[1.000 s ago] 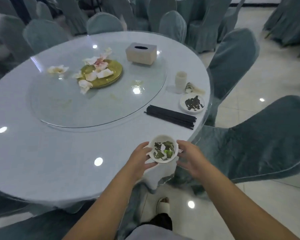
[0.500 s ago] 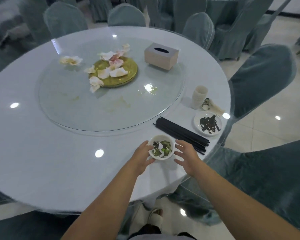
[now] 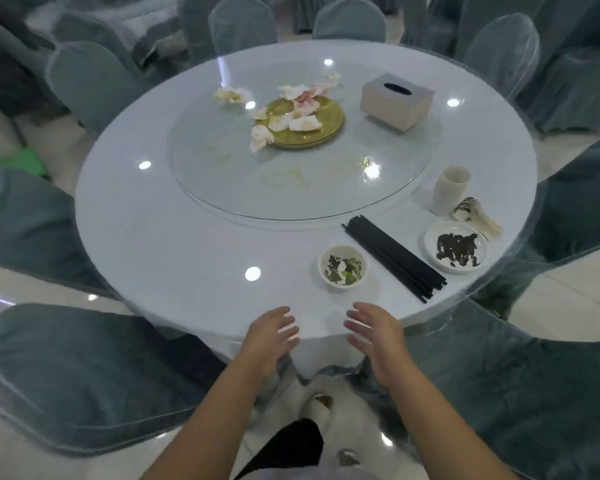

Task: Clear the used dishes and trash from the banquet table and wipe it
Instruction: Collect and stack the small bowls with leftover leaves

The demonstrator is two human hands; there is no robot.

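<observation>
Head view: left hand [image 3: 269, 336] and right hand [image 3: 374, 329] hover at near table [image 3: 174, 258] edge, palms facing, fingers straight, slightly spread, holding nothing. Bowl [image 3: 343, 266] with green scraps sits on table beyond hands, apart. Chopsticks [image 3: 394, 258] just right of bowl; plate [image 3: 456, 247], spoons [image 3: 477, 214], cups [image 3: 451, 190] farther right. Gold platter [image 3: 302, 123] with napkins [image 3: 300, 114] and tissue box [image 3: 397, 100] on turntable [image 3: 291, 188].

A pale glossy tiled floor [image 3: 568, 306] is seen, dotted with reflections of ceiling lights. Chairs in grey-blue fabric covers [image 3: 84, 372] are ranged closely around the round table's rim. More covered chairs [image 3: 568, 64] are crowded behind. A green object [image 3: 18, 161] is glimpsed at left.
</observation>
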